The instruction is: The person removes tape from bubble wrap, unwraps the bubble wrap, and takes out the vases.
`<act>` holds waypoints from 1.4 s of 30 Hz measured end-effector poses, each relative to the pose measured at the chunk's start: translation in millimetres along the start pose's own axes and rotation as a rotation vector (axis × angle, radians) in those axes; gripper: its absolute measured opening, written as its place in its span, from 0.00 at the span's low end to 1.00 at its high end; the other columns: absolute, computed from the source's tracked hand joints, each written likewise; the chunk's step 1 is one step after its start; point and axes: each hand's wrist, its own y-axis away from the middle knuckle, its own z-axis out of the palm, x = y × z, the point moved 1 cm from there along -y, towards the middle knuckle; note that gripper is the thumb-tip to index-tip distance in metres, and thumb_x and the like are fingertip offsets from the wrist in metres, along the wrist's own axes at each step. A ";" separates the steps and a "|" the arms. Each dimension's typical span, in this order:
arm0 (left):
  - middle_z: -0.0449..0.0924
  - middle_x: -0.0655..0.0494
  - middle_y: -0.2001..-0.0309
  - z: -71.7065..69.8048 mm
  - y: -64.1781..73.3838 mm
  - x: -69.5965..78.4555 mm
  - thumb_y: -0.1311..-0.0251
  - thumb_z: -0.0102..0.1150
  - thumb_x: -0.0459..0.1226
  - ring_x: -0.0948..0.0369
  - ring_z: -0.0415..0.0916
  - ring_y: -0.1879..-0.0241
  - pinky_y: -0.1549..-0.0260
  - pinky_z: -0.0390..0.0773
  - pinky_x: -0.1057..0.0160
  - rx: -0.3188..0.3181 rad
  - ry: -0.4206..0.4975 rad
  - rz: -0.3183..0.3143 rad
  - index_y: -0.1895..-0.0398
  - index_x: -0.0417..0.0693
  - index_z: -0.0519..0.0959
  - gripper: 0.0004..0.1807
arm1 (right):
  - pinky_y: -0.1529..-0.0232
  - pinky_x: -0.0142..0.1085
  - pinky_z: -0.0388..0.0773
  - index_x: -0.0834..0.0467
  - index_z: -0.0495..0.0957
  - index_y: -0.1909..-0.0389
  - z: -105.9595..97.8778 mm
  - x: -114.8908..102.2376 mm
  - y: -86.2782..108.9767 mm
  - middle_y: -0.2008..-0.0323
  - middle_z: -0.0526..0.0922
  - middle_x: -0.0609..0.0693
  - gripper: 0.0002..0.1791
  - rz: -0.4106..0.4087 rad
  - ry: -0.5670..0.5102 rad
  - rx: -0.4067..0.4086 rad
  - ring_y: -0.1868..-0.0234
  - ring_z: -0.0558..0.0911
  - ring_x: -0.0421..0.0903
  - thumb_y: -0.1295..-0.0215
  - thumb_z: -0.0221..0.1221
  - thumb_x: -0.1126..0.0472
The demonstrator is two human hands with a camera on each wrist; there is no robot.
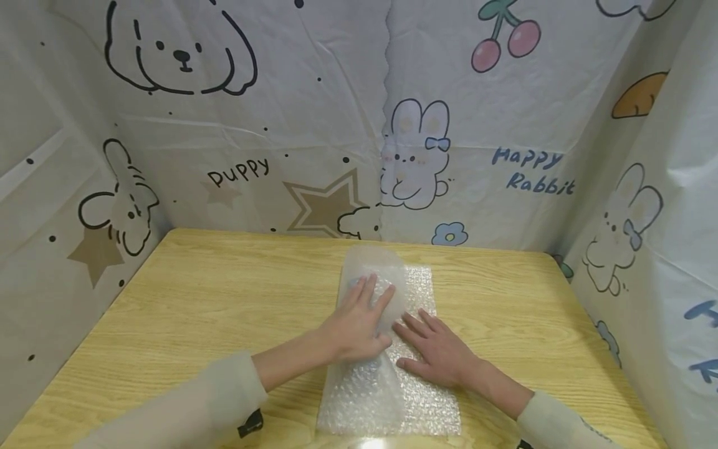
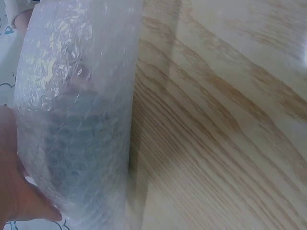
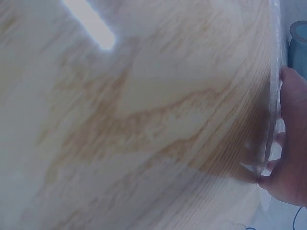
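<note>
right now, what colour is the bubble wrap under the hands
The bubble wrap is translucent and whitish; the head view shows it best.

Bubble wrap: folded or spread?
Partly folded: the bubble wrap has a flap over its left side, under the left hand; the strip beside it, under the right hand, lies flat.

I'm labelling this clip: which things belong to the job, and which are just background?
In the job:
- bubble wrap
- blue round-mouthed container
- left hand
- right hand

Just background:
- wood-grain table
- cartoon-print cloth
</note>
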 end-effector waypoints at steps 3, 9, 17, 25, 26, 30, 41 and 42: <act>0.38 0.31 0.23 -1.5 2.0 -5.1 0.35 0.49 0.54 0.38 0.36 0.24 0.27 0.40 0.46 0.006 -0.019 0.020 0.19 0.47 0.47 0.46 | 0.28 0.57 0.52 0.54 0.61 0.24 0.6 0.5 0.3 0.26 0.59 0.59 0.38 -0.004 0.003 0.002 0.27 0.55 0.67 0.25 0.45 0.36; 0.37 0.31 0.23 -7.5 8.2 -13.5 0.36 0.48 0.54 0.40 0.35 0.24 0.27 0.39 0.48 0.007 -0.040 0.041 0.19 0.49 0.46 0.45 | 0.28 0.57 0.52 0.54 0.60 0.23 2.1 1.6 0.0 0.25 0.58 0.60 0.38 -0.013 -0.001 0.005 0.27 0.55 0.68 0.25 0.45 0.36; 0.38 0.32 0.23 -20.0 14.9 -24.4 0.37 0.47 0.54 0.41 0.36 0.24 0.26 0.39 0.49 0.027 -0.057 0.059 0.19 0.50 0.48 0.45 | 0.28 0.57 0.52 0.54 0.59 0.23 2.8 1.9 0.0 0.25 0.59 0.59 0.38 -0.013 0.001 0.008 0.27 0.55 0.67 0.25 0.45 0.36; 0.42 0.28 0.24 -21.3 26.3 -40.7 0.37 0.48 0.51 0.37 0.40 0.25 0.27 0.44 0.46 0.055 -0.079 0.098 0.20 0.50 0.51 0.43 | 0.27 0.58 0.51 0.53 0.58 0.23 2.9 0.4 0.5 0.25 0.58 0.59 0.38 0.001 -0.014 0.007 0.27 0.55 0.67 0.26 0.46 0.36; 0.42 0.27 0.25 -20.4 28.2 -43.3 0.37 0.48 0.50 0.37 0.41 0.25 0.27 0.45 0.45 0.058 -0.079 0.101 0.20 0.50 0.52 0.42 | 0.28 0.58 0.51 0.53 0.58 0.23 2.8 -0.1 0.3 0.25 0.58 0.59 0.38 0.003 -0.014 0.008 0.27 0.55 0.67 0.26 0.46 0.36; 0.42 0.26 0.25 -15.9 35.0 -53.4 0.35 0.45 0.49 0.37 0.40 0.25 0.27 0.44 0.44 0.042 -0.071 0.087 0.20 0.50 0.53 0.40 | 0.28 0.59 0.51 0.54 0.59 0.23 1.4 -0.5 0.1 0.26 0.59 0.60 0.38 -0.001 -0.016 0.011 0.27 0.55 0.68 0.26 0.47 0.36; 0.44 0.26 0.26 -6.2 51.9 -79.3 0.32 0.47 0.62 0.36 0.42 0.25 0.28 0.46 0.42 0.085 -0.126 0.021 0.25 0.44 0.64 0.42 | 0.28 0.59 0.51 0.55 0.59 0.23 -0.7 -2.2 0.7 0.25 0.58 0.60 0.38 0.004 -0.019 -0.002 0.27 0.55 0.68 0.25 0.46 0.37; 0.43 0.26 0.25 -5.8 53.4 -81.1 0.34 0.48 0.63 0.36 0.41 0.25 0.28 0.45 0.42 0.083 -0.130 0.012 0.26 0.43 0.64 0.43 | 0.28 0.59 0.51 0.55 0.59 0.23 -0.9 -2.6 0.4 0.25 0.58 0.60 0.38 0.003 -0.018 0.000 0.27 0.55 0.68 0.25 0.46 0.37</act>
